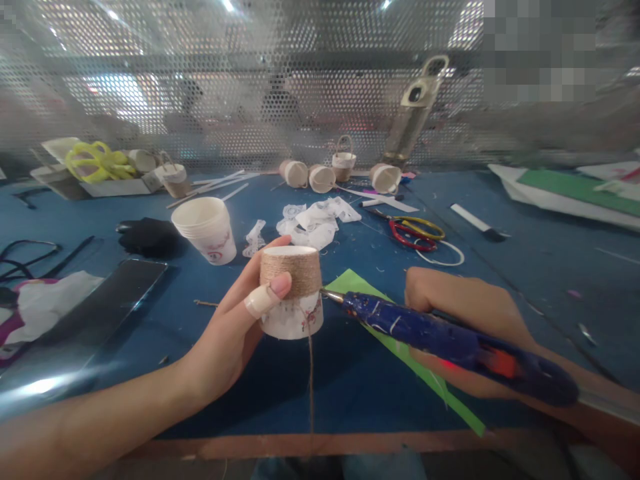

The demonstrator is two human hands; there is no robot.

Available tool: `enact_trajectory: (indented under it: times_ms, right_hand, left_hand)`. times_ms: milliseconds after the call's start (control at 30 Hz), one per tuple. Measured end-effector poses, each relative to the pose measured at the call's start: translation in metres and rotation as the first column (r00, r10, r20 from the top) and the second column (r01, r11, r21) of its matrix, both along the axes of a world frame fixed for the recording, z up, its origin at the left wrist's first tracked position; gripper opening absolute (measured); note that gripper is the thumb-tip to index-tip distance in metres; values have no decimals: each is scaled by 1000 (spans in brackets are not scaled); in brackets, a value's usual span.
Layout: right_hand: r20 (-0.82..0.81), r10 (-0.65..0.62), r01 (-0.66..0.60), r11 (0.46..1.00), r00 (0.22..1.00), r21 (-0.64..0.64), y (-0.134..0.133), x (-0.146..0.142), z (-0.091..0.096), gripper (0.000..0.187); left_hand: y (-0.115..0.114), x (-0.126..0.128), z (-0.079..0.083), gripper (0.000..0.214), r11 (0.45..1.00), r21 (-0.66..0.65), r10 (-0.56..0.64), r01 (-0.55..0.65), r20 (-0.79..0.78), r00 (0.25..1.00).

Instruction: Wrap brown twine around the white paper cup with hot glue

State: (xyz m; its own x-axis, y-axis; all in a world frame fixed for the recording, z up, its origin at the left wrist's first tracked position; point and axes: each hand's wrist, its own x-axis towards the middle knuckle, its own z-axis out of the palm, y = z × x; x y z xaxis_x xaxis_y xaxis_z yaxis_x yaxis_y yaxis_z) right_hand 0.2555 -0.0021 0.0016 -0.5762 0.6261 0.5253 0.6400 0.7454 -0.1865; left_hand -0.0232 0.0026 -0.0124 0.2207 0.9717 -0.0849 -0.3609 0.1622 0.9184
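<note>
paper cup in hand, front centre, above the blue table; narrow end up, rim down. twine wound round its upper half; below that, white wall with a printed red pattern. one loose strand hangs from the cup down past the table's front edge.

left hand: closed round the cup from its left side, thumb across the twine; thumb wears a pale wrap.

right hand: gripping a blue glue gun, nozzle at the lower edge of the winding, on the cup's right; contact cannot be told.

under the gun: green strip, lying slantwise. behind the cup: white lace, heaped. to its left, nested white cups, tilted. to its right, scissors with red and yellow handles. farther back: small twine-covered cups, a clear bottle, perforated screen.
</note>
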Motion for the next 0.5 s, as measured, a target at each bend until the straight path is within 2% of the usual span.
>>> enact_trajectory:
  times_ms: [200,500]
  right_hand:
    - [-14,15,-15,1000,1000,-2,2,0,-3,22]
    - [-17,-42,42,999,999,-25,-7,-5,0,19]
  left_hand:
    - [2,4,2,52,1000,-7,-1,1,6,1000]
    - [2,0,-1,41,1000,11,-29,29,6,1000]
